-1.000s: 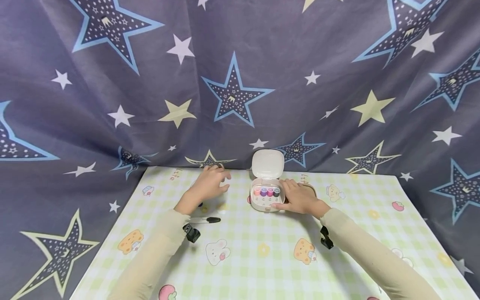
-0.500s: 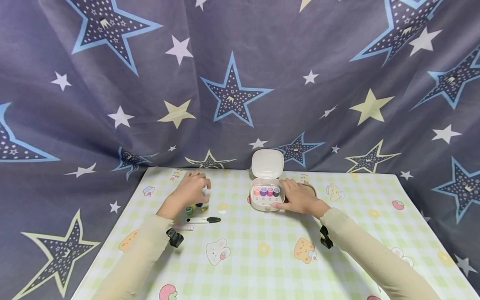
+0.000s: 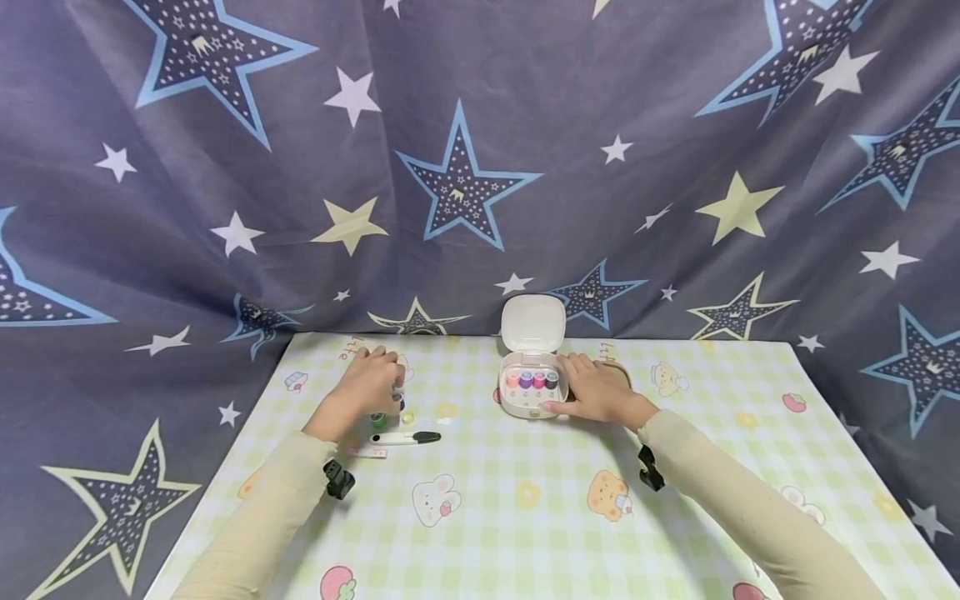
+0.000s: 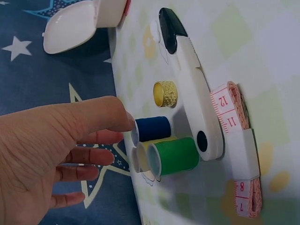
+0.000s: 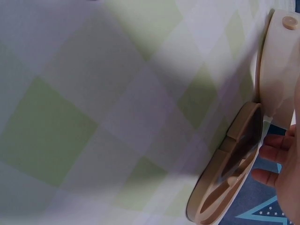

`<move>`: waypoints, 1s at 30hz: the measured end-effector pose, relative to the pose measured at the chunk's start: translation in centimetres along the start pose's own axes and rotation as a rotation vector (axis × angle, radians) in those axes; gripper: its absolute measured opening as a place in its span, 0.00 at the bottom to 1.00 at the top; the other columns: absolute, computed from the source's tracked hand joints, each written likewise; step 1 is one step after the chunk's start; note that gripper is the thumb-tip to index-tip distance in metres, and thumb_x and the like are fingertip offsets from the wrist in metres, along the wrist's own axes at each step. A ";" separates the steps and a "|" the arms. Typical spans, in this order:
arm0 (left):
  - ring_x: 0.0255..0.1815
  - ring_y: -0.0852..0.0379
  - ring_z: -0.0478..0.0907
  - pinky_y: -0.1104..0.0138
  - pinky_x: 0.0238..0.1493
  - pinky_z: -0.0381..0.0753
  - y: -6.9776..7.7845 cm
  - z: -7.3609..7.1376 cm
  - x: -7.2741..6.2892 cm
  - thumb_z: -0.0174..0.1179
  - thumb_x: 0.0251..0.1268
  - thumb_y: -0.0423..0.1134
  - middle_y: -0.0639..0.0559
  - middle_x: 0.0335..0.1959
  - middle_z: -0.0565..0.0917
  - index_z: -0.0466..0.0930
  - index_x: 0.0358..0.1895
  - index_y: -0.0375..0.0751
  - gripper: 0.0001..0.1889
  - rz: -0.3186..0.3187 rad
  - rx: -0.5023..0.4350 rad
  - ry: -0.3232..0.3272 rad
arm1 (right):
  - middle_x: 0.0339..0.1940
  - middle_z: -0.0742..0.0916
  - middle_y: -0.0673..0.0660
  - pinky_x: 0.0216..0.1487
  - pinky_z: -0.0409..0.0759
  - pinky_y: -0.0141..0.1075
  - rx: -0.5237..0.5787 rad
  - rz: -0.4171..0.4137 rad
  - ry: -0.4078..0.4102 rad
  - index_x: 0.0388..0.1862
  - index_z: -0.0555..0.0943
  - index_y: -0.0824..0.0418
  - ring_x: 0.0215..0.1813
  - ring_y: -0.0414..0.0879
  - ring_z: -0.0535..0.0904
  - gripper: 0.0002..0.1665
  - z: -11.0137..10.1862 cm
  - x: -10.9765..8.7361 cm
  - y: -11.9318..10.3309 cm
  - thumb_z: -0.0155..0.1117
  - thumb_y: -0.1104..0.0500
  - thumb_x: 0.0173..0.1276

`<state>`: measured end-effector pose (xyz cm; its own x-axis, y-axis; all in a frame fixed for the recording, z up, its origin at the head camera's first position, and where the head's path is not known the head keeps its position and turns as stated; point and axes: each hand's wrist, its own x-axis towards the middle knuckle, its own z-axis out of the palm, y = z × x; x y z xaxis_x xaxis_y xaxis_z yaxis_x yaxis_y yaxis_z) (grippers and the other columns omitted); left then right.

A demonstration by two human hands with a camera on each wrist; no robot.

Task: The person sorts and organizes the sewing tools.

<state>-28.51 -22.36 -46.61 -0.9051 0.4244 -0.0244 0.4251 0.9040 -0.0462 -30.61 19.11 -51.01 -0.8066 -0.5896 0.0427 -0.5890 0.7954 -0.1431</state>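
My left hand (image 3: pixel 369 385) reaches down over the thread spools on the left of the table. In the left wrist view its fingers are loosely bent, the thumb tip close by the top of a blue thread spool (image 4: pixel 153 129); whether they touch cannot be told. Beside it are a green spool (image 4: pixel 176 156) and a mostly hidden yellow spool (image 4: pixel 143 152). My right hand (image 3: pixel 600 393) grips the right end of a white sewing box (image 3: pixel 517 408), thumb at the front rim. The box's lid (image 3: pixel 534 323) is up, and several coloured spools (image 3: pixel 527 380) stand in its back row.
A gold thimble (image 4: pixel 165 93), a white tool with a black end (image 4: pixel 194 89) and a folded tape measure (image 4: pixel 236 140) lie around the loose spools. A tan tray (image 5: pixel 225 173) is partly hidden by my right hand. Starry cloth (image 3: pixel 465 250) hangs behind the table.
My left hand has moved left and lower, over the loose spools, leaving the thimble and white tool in fuller view. The right hand stays on the sewing box.
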 end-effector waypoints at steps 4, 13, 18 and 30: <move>0.40 0.51 0.70 0.49 0.51 0.69 0.0 0.1 -0.1 0.75 0.43 0.43 0.55 0.36 0.80 0.84 0.31 0.49 0.12 -0.001 -0.003 -0.007 | 0.66 0.75 0.67 0.70 0.72 0.52 -0.002 0.015 -0.014 0.78 0.59 0.69 0.68 0.59 0.73 0.61 0.0 0.0 0.0 0.57 0.24 0.65; 0.41 0.51 0.70 0.48 0.52 0.69 -0.3 0.7 -0.1 0.75 0.42 0.42 0.55 0.36 0.81 0.85 0.29 0.50 0.10 -0.016 -0.045 -0.006 | 0.66 0.75 0.66 0.68 0.73 0.52 -0.010 0.028 -0.033 0.79 0.58 0.66 0.68 0.58 0.72 0.62 0.2 0.2 0.2 0.56 0.23 0.65; 0.39 0.51 0.69 0.49 0.51 0.68 -0.4 0.7 -0.1 0.73 0.42 0.41 0.55 0.35 0.80 0.84 0.27 0.50 0.08 -0.010 -0.058 0.001 | 0.65 0.76 0.66 0.68 0.72 0.52 -0.001 0.007 -0.010 0.78 0.60 0.68 0.66 0.58 0.73 0.61 0.0 0.1 0.1 0.57 0.24 0.65; 0.37 0.53 0.68 0.50 0.51 0.67 -0.2 0.8 -0.2 0.72 0.43 0.40 0.57 0.31 0.78 0.81 0.25 0.50 0.08 0.015 -0.073 0.044 | 0.67 0.75 0.66 0.69 0.72 0.52 -0.013 0.020 -0.035 0.78 0.59 0.68 0.68 0.58 0.72 0.61 -0.3 0.1 0.0 0.57 0.23 0.65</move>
<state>-28.37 -22.67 -47.38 -0.8985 0.4385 0.0190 0.4389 0.8981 0.0270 -30.70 19.05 -50.69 -0.8161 -0.5778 0.0049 -0.5734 0.8087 -0.1311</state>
